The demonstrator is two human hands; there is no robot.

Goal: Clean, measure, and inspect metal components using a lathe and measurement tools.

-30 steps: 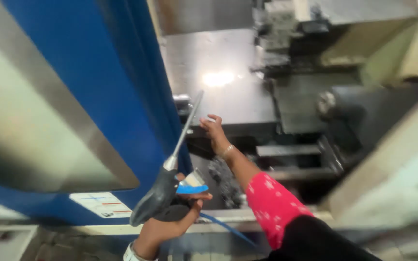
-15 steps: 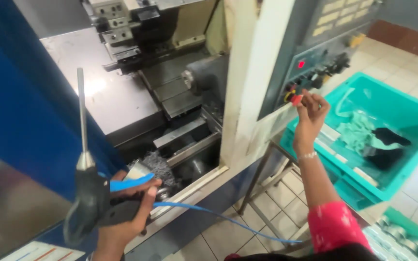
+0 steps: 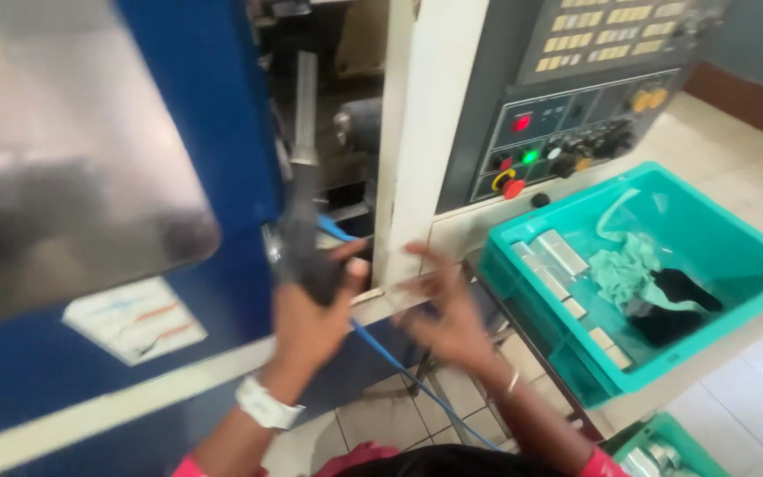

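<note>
2 hands sit low in the middle of the frame, both blurred. The left hand (image 3: pixel 311 309) is wrapped tight around the dark grip of an air blow gun (image 3: pixel 304 221), whose long metal nozzle points straight up toward the top centre, in front of the dark machine opening. A blue hose (image 3: pixel 390 358) trails from the gun down toward the bottom centre.

The right hand (image 3: pixel 448 309) has its fingers spread wide and holds nothing; it hovers just right of the white machine post (image 3: pixel 421 132), near the lower edge of the machine front. Half a second ago that hand was up at the control panel (image 3: pixel 576 115) in the upper right, on the red button (image 3: pixel 513 187); now it has dropped away from the panel toward the gun. The gun itself has shifted from the lower left to the centre, and the blue sliding door (image 3: pixel 134 221) now fills the left half of the view, hiding most of the machine's interior that showed 1 second ago. I judge the panel step finished and the door pulled largely across.

At right, a teal bin (image 3: pixel 752 265) holds several metal blocks (image 3: pixel 558 256), a greenish cloth (image 3: pixel 629 265) and a dark rag (image 3: pixel 677 300). Another green bin's corner shows at the bottom right.
</note>
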